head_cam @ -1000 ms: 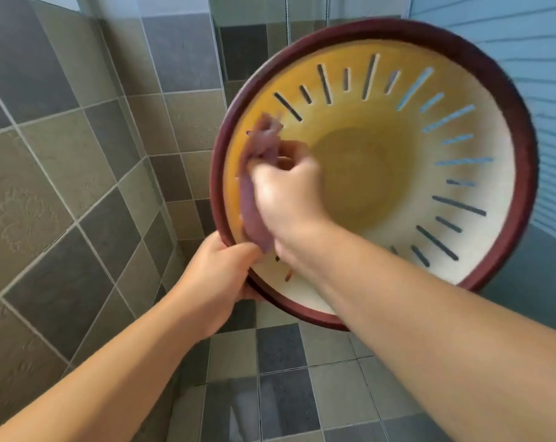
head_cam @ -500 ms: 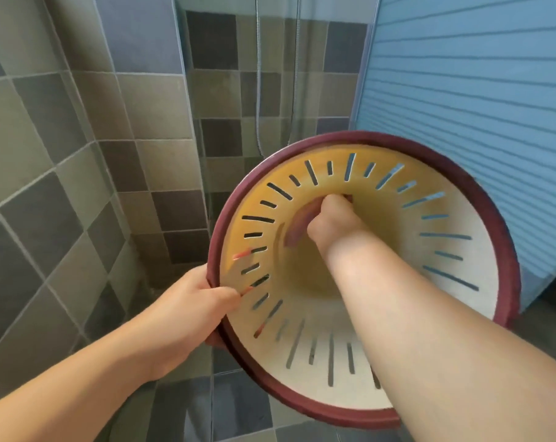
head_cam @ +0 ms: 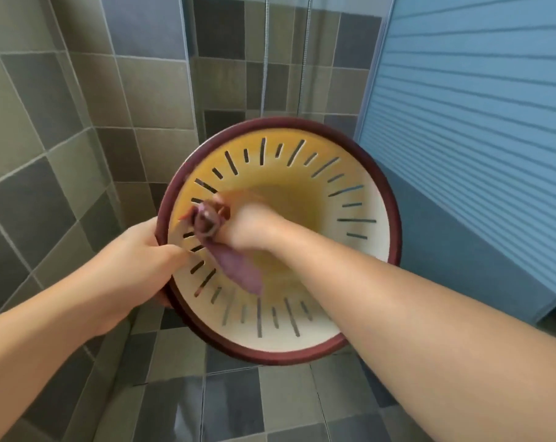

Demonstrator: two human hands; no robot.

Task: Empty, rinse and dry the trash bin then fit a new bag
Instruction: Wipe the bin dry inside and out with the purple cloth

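Note:
The round trash bin (head_cam: 318,327) is held up with its mouth facing me. It has a dark red rim, cream and yellow inner walls and narrow slots all around. My left hand (head_cam: 142,260) grips the rim on the left side, with the thumb inside. Reaching into the bin, my right hand (head_cam: 251,228) holds a purple cloth (head_cam: 235,272) against the left inner wall. The cloth's loose end hangs below the hand. The hand and cloth are blurred by motion.
Grey and olive wall tiles (head_cam: 63,122) stand to the left and behind. A glass shower screen (head_cam: 286,59) with a hose rises behind the bin. A blue slatted door (head_cam: 477,122) fills the right. Wet dark floor tiles (head_cam: 206,409) lie below.
My right hand has drawn back from deep in the bin toward the left wall, with the cloth now hanging out. The bin sits lower and more central in view.

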